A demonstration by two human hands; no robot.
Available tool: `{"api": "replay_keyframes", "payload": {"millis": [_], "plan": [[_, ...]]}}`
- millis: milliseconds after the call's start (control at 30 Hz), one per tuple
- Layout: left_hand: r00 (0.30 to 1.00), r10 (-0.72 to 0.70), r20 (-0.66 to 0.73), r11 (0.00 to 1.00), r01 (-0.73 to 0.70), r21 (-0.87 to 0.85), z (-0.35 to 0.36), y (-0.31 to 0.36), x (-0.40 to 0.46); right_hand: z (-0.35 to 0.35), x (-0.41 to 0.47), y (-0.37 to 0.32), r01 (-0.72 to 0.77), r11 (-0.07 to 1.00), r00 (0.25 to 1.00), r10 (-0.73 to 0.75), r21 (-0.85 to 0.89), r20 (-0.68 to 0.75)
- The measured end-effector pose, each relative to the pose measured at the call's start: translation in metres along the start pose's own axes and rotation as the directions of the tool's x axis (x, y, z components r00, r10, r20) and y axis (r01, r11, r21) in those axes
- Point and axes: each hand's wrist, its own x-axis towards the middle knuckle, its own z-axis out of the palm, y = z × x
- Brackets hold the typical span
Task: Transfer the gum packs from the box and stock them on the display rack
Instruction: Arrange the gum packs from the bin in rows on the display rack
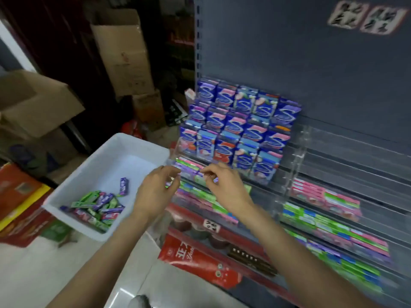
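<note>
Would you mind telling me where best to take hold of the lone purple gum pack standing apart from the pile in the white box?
Probably pinch the purple gum pack across its two long narrow sides, coming from above. It lies apart from the pile on the white box floor, so fingers have room either side.

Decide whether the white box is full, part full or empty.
Part full. A small heap of gum packs lies in the near corner of the white box; the rest of its floor is bare.
</note>
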Motion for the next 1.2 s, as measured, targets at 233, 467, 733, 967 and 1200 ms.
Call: {"api": "replay_keyframes", "payload": {"millis": [233, 467, 733, 967, 1200], "plan": [[0.943, -0.29, 0.162, 0.956, 0.278, 0.093, -0.072, -0.202, 0.026, 0.166, 0.095, -0.089, -0.083, 0.995, 0.982, 0.072, 0.054, 0.175], [0.817, -0.368, 0.444, 0.923, 0.266, 0.277, -0.068, -0.325, 0.043, 0.289, 0.159, -0.087, -0.172, 0.976, 0.85, 0.216, -0.134, 0.48], [0.749, -0.358, 0.558, 0.89, 0.093, 0.447, -0.03, -0.386, 0.044, 0.367, 0.189, -0.06, -0.154, 0.956, 0.798, 0.269, -0.249, 0.54], [0.823, -0.324, 0.466, 0.946, 0.266, 0.187, -0.011, -0.393, 0.061, 0.372, 0.205, -0.051, -0.26, 0.891, 0.845, 0.396, -0.371, 0.359], [0.847, -0.346, 0.404, 0.932, 0.262, 0.249, -0.005, -0.394, 0.068, 0.38, 0.214, -0.056, -0.276, 0.827, 0.835, 0.459, -0.489, 0.305]]}}
